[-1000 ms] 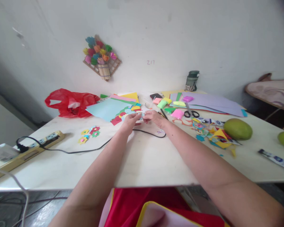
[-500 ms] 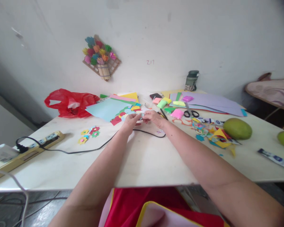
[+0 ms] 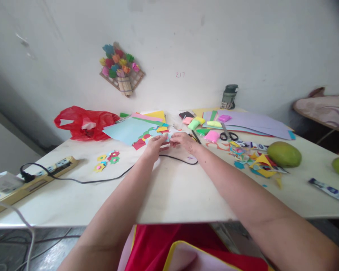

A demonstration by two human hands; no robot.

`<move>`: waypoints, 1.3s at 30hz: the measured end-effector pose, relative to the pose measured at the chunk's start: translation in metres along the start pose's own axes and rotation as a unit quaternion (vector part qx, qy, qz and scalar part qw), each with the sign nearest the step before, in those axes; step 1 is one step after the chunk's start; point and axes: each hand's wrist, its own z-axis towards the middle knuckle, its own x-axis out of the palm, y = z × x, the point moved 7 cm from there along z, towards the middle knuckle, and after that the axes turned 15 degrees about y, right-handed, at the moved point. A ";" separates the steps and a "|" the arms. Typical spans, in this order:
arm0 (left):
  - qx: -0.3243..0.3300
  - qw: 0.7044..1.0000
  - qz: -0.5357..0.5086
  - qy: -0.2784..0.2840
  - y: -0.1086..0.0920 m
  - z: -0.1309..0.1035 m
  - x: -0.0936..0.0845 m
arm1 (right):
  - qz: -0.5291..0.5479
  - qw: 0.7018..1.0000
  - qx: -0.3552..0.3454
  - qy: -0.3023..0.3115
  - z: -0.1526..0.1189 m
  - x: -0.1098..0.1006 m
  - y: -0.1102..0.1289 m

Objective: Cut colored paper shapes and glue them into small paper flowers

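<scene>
A small light-blue piece, seemingly paper, is pinched between the fingertips of my left hand and my right hand over the middle of the table. Its exact shape is mostly hidden by the fingers. Just beyond my left hand lie red, yellow and green paper cut-outs. A black cord loops across the table beneath both hands. Small paper flowers in red, green and yellow rest to the left.
Light-blue paper sheets and a red plastic bag lie back left. On the right are scissors, soft clay packets, paper scraps, a green mango-like fruit and a tube. A power strip occupies the left edge.
Both hands stay almost in place around the light-blue piece. The left fingers have shifted slightly, with the lower ones a little more extended. The view has moved very slightly.
</scene>
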 end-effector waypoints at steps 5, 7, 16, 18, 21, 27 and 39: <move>-0.011 0.999 -0.029 -0.012 0.000 -0.001 -0.001 | -0.004 1.000 -0.014 -0.009 0.000 -0.002 0.003; -0.014 0.999 -0.033 -0.020 -0.001 -0.001 -0.001 | -0.011 1.000 -0.017 -0.004 -0.001 -0.001 0.004; 0.005 1.000 -0.006 0.007 0.001 0.001 -0.004 | -0.025 0.999 -0.016 0.019 0.001 0.000 0.003; 0.009 1.000 -0.003 0.010 0.001 0.001 -0.003 | -0.022 1.000 -0.012 0.018 0.001 -0.001 0.002; 0.004 1.000 0.010 0.014 0.000 0.000 -0.001 | -0.029 0.999 0.000 0.016 0.002 -0.002 0.000; -0.011 0.999 0.033 0.009 -0.001 -0.001 0.001 | -0.047 0.999 0.014 0.010 0.001 -0.003 -0.003; -0.024 0.997 0.068 -0.002 0.001 0.003 -0.002 | -0.041 0.998 0.045 -0.005 0.000 -0.003 -0.003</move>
